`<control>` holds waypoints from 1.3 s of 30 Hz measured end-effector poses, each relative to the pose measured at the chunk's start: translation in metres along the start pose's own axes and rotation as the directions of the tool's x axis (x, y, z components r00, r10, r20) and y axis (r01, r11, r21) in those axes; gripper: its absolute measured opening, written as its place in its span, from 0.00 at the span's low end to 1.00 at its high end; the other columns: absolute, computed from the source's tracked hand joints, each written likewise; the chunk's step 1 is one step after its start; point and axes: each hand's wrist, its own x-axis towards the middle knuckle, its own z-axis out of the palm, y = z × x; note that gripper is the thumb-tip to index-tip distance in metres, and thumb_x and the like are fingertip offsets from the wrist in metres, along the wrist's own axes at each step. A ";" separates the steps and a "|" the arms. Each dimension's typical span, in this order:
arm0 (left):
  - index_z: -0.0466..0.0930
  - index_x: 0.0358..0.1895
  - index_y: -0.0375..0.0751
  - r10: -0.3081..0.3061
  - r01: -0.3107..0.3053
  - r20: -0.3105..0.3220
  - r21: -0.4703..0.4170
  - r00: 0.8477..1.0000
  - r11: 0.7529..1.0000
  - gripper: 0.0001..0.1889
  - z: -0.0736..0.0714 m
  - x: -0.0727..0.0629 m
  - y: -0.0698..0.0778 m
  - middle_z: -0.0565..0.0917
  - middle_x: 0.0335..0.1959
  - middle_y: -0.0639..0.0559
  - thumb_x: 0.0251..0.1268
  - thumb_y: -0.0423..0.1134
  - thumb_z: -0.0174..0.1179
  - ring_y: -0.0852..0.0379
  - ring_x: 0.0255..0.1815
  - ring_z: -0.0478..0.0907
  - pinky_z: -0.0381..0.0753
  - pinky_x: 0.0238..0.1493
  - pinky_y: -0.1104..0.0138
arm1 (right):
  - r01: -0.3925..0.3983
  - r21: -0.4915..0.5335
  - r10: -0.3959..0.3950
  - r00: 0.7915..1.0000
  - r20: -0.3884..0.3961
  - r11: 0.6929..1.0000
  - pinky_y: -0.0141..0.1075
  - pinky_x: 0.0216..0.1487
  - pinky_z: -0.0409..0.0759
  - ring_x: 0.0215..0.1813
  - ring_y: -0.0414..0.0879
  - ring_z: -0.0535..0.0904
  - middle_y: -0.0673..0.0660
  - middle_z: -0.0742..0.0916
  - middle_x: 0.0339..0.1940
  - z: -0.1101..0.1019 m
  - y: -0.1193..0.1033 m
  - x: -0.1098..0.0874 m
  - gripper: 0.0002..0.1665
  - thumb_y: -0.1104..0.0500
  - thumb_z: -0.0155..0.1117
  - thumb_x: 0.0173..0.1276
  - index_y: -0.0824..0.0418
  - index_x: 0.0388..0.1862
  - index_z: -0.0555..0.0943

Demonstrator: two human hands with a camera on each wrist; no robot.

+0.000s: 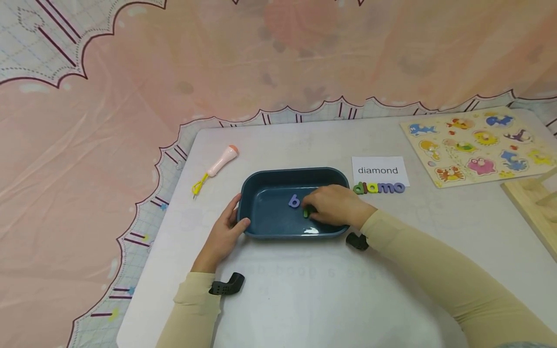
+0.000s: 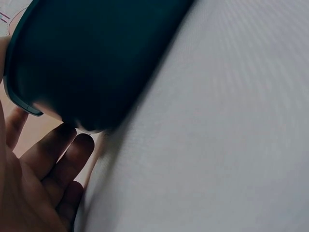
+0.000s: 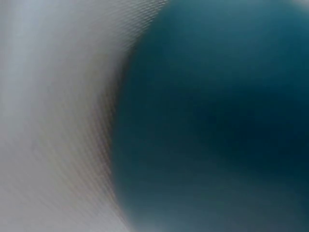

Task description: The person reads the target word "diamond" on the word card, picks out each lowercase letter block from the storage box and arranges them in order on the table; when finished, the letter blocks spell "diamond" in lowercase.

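Observation:
A dark blue-green plastic tray (image 1: 271, 232) stands on the white table. At its left end, my left hand (image 1: 223, 237) holds the wall, thumb at the rim and fingers along the outside. The left wrist view shows those fingers (image 2: 72, 157) against the lower side of the tray (image 2: 96, 63). My right hand (image 1: 337, 205) reaches inside the tray, fingertips pinching a green letter (image 1: 306, 213) that is partly hidden. Just left of it lies a purple letter (image 1: 294, 201) shaped like a b. In the right wrist view, the blurred tray wall (image 3: 193, 121) fills most of the picture.
Coloured letters (image 1: 378, 188) spelling "diamo" lie along the lower edge of a white card (image 1: 380, 170) printed "diamond". Behind the tray's left end is a pink-handled pen-like tool (image 1: 224, 160) with a yellow end. An animal puzzle board (image 1: 480, 145) and a wooden frame (image 1: 533, 205) occupy the right.

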 end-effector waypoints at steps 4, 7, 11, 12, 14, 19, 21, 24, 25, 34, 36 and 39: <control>0.49 0.81 0.49 0.003 -0.003 -0.001 -0.002 1.000 1.000 0.37 0.000 0.000 0.000 0.67 0.72 0.34 0.76 0.40 0.56 0.40 0.71 0.67 0.59 0.71 0.46 | -0.008 -0.004 0.008 1.000 0.012 1.000 0.43 0.52 0.80 0.48 0.47 0.84 0.52 0.89 0.49 0.000 0.000 0.000 0.16 0.54 0.69 0.69 0.55 0.54 0.86; 0.49 0.81 0.49 0.014 -0.014 -0.001 -0.012 1.000 1.000 0.37 0.001 0.000 0.000 0.68 0.71 0.33 0.75 0.39 0.57 0.40 0.71 0.67 0.60 0.71 0.46 | -0.014 -0.006 0.014 1.000 0.017 1.000 0.43 0.52 0.80 0.48 0.47 0.84 0.52 0.88 0.49 0.000 0.000 0.000 0.16 0.55 0.69 0.68 0.55 0.54 0.86; 0.49 0.81 0.49 0.017 -0.017 0.002 -0.011 1.000 1.000 0.37 0.000 0.000 -0.001 0.68 0.72 0.33 0.75 0.39 0.56 0.40 0.71 0.67 0.60 0.71 0.46 | -0.010 -0.003 0.010 1.000 0.009 1.000 0.43 0.51 0.80 0.47 0.47 0.84 0.51 0.89 0.47 0.000 0.001 0.001 0.15 0.55 0.69 0.69 0.55 0.52 0.86; 0.49 0.81 0.49 0.016 -0.016 0.003 -0.006 1.000 1.000 0.37 0.000 0.000 -0.001 0.67 0.72 0.34 0.76 0.40 0.56 0.40 0.71 0.67 0.60 0.71 0.46 | -0.006 0.000 0.006 1.000 0.000 1.000 0.43 0.51 0.80 0.47 0.47 0.84 0.51 0.89 0.47 0.000 0.001 0.001 0.14 0.55 0.69 0.69 0.55 0.52 0.86; 0.48 0.81 0.49 0.014 -0.014 0.004 -0.001 1.000 1.000 0.37 0.000 0.000 -0.001 0.67 0.72 0.33 0.76 0.40 0.56 0.40 0.71 0.66 0.60 0.71 0.45 | 0.006 0.015 -0.005 1.000 -0.026 1.000 0.43 0.52 0.80 0.47 0.47 0.84 0.51 0.89 0.47 0.000 0.001 0.000 0.13 0.56 0.68 0.69 0.55 0.51 0.86; 0.49 0.81 0.49 0.005 -0.005 0.002 0.001 1.000 1.000 0.37 0.000 0.000 0.000 0.67 0.72 0.34 0.75 0.40 0.56 0.40 0.71 0.66 0.60 0.71 0.46 | 0.025 0.103 -0.015 0.995 -0.098 0.994 0.45 0.57 0.78 0.53 0.49 0.83 0.53 0.88 0.50 -0.004 0.004 -0.003 0.14 0.57 0.68 0.69 0.57 0.52 0.86; 0.49 0.81 0.49 0.005 -0.005 0.004 -0.002 1.000 1.000 0.37 -0.001 0.000 -0.001 0.67 0.72 0.34 0.75 0.40 0.56 0.40 0.71 0.66 0.60 0.71 0.46 | 0.010 0.147 0.007 0.994 -0.112 0.989 0.47 0.59 0.77 0.56 0.52 0.82 0.55 0.87 0.53 -0.010 0.006 -0.006 0.15 0.58 0.68 0.69 0.59 0.54 0.85; 0.49 0.81 0.49 0.009 -0.009 0.008 -0.002 1.000 1.000 0.37 -0.001 0.001 0.000 0.67 0.72 0.34 0.75 0.40 0.57 0.41 0.72 0.66 0.59 0.71 0.46 | -0.027 0.195 0.054 0.989 -0.137 0.981 0.49 0.61 0.75 0.58 0.53 0.81 0.56 0.87 0.54 -0.021 0.012 -0.015 0.16 0.59 0.68 0.69 0.61 0.55 0.85; 0.49 0.81 0.49 0.011 -0.011 0.009 0.000 1.000 1.000 0.37 -0.002 0.001 0.000 0.67 0.72 0.34 0.75 0.41 0.56 0.41 0.72 0.66 0.59 0.71 0.46 | -0.045 0.208 0.076 0.987 -0.144 0.977 0.49 0.61 0.75 0.57 0.53 0.81 0.56 0.87 0.53 -0.026 0.015 -0.020 0.16 0.59 0.67 0.69 0.61 0.55 0.84; 0.52 0.81 0.49 0.034 -0.034 -0.004 0.019 0.999 0.999 0.36 -0.003 0.001 0.002 0.68 0.72 0.34 0.75 0.41 0.57 0.41 0.72 0.66 0.57 0.72 0.46 | -0.221 0.249 0.279 0.933 -0.226 0.943 0.54 0.54 0.77 0.52 0.56 0.81 0.60 0.87 0.49 -0.062 0.050 -0.064 0.17 0.60 0.68 0.69 0.62 0.56 0.84; 0.52 0.81 0.49 0.030 -0.030 -0.001 0.038 1.000 0.999 0.36 -0.004 0.002 0.003 0.68 0.72 0.35 0.75 0.41 0.58 0.41 0.72 0.66 0.58 0.72 0.46 | -0.248 0.250 0.307 0.922 -0.235 0.936 0.54 0.53 0.78 0.52 0.57 0.81 0.61 0.87 0.48 -0.066 0.058 -0.073 0.18 0.60 0.68 0.69 0.62 0.56 0.84; 0.54 0.80 0.49 0.018 -0.018 0.006 0.074 1.000 0.997 0.36 -0.007 0.003 0.004 0.66 0.74 0.37 0.73 0.42 0.59 0.40 0.72 0.66 0.61 0.70 0.46 | -0.275 0.257 0.336 0.913 -0.233 0.926 0.55 0.52 0.78 0.53 0.59 0.81 0.63 0.87 0.49 -0.068 0.069 -0.085 0.19 0.60 0.68 0.69 0.62 0.58 0.83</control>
